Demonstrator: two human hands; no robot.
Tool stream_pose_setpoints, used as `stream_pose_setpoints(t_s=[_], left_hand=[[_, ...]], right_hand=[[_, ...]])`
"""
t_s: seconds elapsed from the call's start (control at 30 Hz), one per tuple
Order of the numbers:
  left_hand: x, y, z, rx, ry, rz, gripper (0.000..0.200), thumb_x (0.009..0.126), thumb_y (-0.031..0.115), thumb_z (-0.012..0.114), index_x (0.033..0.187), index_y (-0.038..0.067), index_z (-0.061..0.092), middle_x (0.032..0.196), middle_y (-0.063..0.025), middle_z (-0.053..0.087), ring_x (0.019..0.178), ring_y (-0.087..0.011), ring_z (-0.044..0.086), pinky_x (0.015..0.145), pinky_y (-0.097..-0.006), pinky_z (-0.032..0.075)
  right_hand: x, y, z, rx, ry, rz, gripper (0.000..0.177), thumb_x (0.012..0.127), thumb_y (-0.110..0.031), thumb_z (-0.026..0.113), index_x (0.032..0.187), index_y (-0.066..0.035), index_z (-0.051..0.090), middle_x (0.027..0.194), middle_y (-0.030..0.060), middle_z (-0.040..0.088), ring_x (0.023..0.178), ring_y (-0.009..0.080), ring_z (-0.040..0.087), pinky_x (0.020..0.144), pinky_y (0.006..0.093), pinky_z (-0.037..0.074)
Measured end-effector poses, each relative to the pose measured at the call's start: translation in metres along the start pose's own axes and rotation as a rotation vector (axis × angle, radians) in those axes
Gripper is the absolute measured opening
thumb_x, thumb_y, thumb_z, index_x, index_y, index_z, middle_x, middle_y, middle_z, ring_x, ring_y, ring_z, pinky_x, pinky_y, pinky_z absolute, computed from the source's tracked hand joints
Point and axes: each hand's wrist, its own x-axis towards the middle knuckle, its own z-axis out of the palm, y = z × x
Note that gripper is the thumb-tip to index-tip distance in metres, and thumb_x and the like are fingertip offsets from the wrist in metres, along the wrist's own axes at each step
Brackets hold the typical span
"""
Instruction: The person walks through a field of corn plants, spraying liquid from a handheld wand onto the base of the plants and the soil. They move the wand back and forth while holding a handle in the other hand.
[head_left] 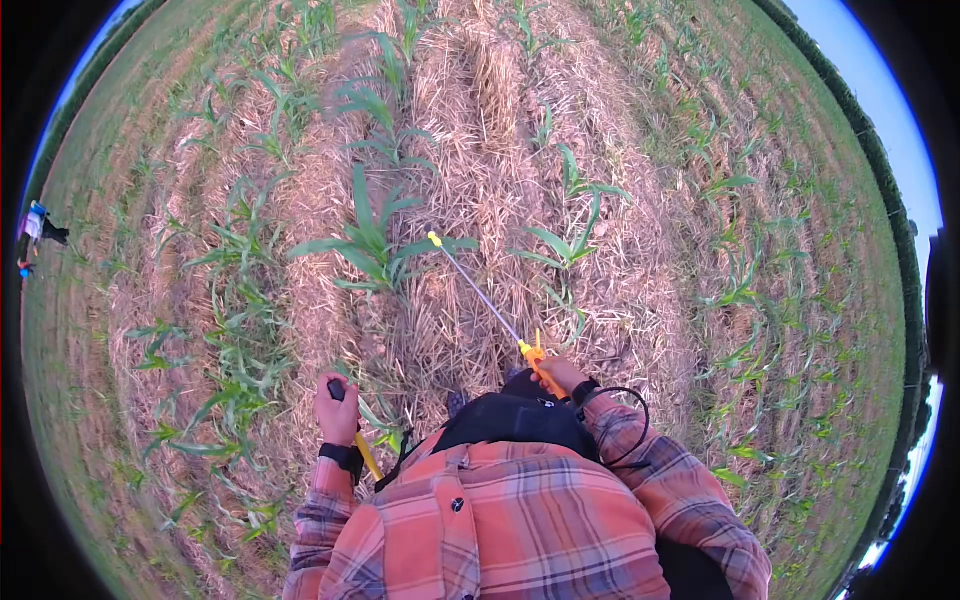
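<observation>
The right fingers (547, 372) partly hide the orange spray handle (533, 354).

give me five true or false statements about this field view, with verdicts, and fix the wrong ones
1. The person's right grip is closed around an orange handle. True.
2. The person's left grip is open and holding nothing. False: it is closed on a black handle.
3. The wand ends in a yellow nozzle. True.
4. The shirt is plain blue. False: it is plaid, mostly orange-red.
5. Another person shows near the left edge. True.
</observation>
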Motion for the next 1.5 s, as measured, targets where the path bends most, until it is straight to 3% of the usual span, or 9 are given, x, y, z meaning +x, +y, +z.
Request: stream_pose_setpoints(t_s=[0.27, 0.63, 0.7, 0.77, 0.9, 0.97, 1.17, 1.33, 1.5], left_hand=[[0.042, 0.017, 0.021, -0.039, 0.044, 0.039, 0.015, 0.074, 0.003, 0.053, 0.081, 0.009, 0.041, 0.054, 0.0021, 0.039, 0.038, -0.0052, 0.037, 0.033, -0.0195, 0.03], [0.127, 0.093, 0.127, 0.059, 0.066, 0.118, 0.014, 0.073, 0.002, 0.054, 0.078, 0.009, 0.042, 0.058, 0.0029, 0.039, 0.04, -0.0044, 0.037, 0.035, -0.0196, 0.031], [0.138, 0.107, 0.145, 0.059, 0.05, 0.12, 0.014, 0.073, 0.002, 0.054, 0.078, 0.009, 0.042, 0.059, 0.0026, 0.04, 0.04, -0.0045, 0.037, 0.035, -0.0194, 0.031], [0.15, 0.119, 0.162, 0.062, 0.035, 0.119, 0.015, 0.073, 0.002, 0.053, 0.079, 0.009, 0.042, 0.06, 0.0023, 0.04, 0.04, -0.0046, 0.037, 0.035, -0.0193, 0.031], [0.164, 0.132, 0.182, 0.02, 0.038, 0.118, 0.016, 0.073, 0.001, 0.054, 0.08, 0.009, 0.042, 0.058, 0.0023, 0.04, 0.04, -0.005, 0.038, 0.035, -0.0194, 0.031], [0.174, 0.139, 0.187, 0.013, 0.039, 0.133, 0.016, 0.073, 0.001, 0.054, 0.081, 0.009, 0.042, 0.058, 0.0023, 0.04, 0.04, -0.0052, 0.039, 0.035, -0.0196, 0.031], [0.217, 0.114, 0.184, 0.208, 0.079, 0.317, 0.015, 0.072, 0.0, 0.055, 0.079, 0.007, 0.043, 0.06, 0.0009, 0.043, 0.044, -0.0049, 0.039, 0.039, -0.0196, 0.031], [0.246, 0.152, 0.196, 0.023, 0.014, 0.074, 0.015, 0.074, 0.002, 0.052, 0.081, 0.008, 0.04, 0.054, 0.0014, 0.04, 0.038, -0.0055, 0.039, 0.033, -0.019, 0.032], [0.302, 0.149, 0.185, 0.0, -0.015, 0.117, 0.016, 0.074, 0.001, 0.054, 0.08, 0.009, 0.042, 0.06, 0.0021, 0.041, 0.043, -0.0041, 0.039, 0.035, -0.019, 0.03]], right_hand=[[0.04, -0.062, 0.0, -0.247, 0.21, -0.047, 0.054, 0.082, -0.056, 0.032, 0.083, -0.006, 0.054, 0.046, 0.0043, 0.047, 0.034, 0.0117, 0.042, 0.032, 0.0242, 0.033], [0.108, -0.123, -0.137, 0.005, 0.369, 0.024, 0.05, 0.082, -0.05, 0.036, 0.073, -0.005, 0.054, 0.049, 0.0061, 0.049, 0.035, 0.0137, 0.044, 0.033, 0.0249, 0.034], [0.136, -0.113, -0.172, -0.149, 0.303, -0.127, 0.047, 0.082, -0.049, 0.037, 0.073, -0.005, 0.053, 0.05, 0.0062, 0.049, 0.035, 0.014, 0.043, 0.032, 0.0254, 0.033], [0.13, -0.136, -0.182, 0.223, 0.453, 0.02, 0.046, 0.082, -0.048, 0.038, 0.072, -0.005, 0.051, 0.051, 0.006, 0.048, 0.035, 0.014, 0.043, 0.031, 0.0252, 0.032], [0.129, -0.157, -0.21, 0.302, 0.475, 0.006, 0.035, 0.083, -0.038, 0.038, 0.075, -0.005, 0.049, 0.056, 0.0079, 0.052, 0.037, 0.0145, 0.043, 0.032, 0.0268, 0.032], [0.132, -0.164, -0.219, 0.072, 0.591, -0.092, 0.035, 0.082, -0.037, 0.036, 0.074, -0.005, 0.049, 0.055, 0.0092, 0.052, 0.036, 0.0147, 0.043, 0.033, 0.0277, 0.033], [0.141, -0.16, -0.257, 0.269, 0.662, -0.059, 0.063, 0.081, -0.055, 0.027, 0.061, -0.002, 0.055, 0.045, 0.0065, 0.048, 0.033, 0.0172, 0.046, 0.03, 0.0294, 0.035], [0.157, -0.187, -0.247, 0.156, 0.873, -0.013, 0.066, 0.081, -0.056, 0.025, 0.062, -0.001, 0.056, 0.043, 0.009, 0.049, 0.036, 0.0212, 0.049, 0.037, 0.0339, 0.04], [0.217, -0.205, -0.224, -0.16, 0.906, -0.127, 0.067, 0.081, -0.057, 0.025, 0.063, -0.001, 0.057, 0.043, 0.0095, 0.049, 0.037, 0.0224, 0.05, 0.039, 0.035, 0.042]])
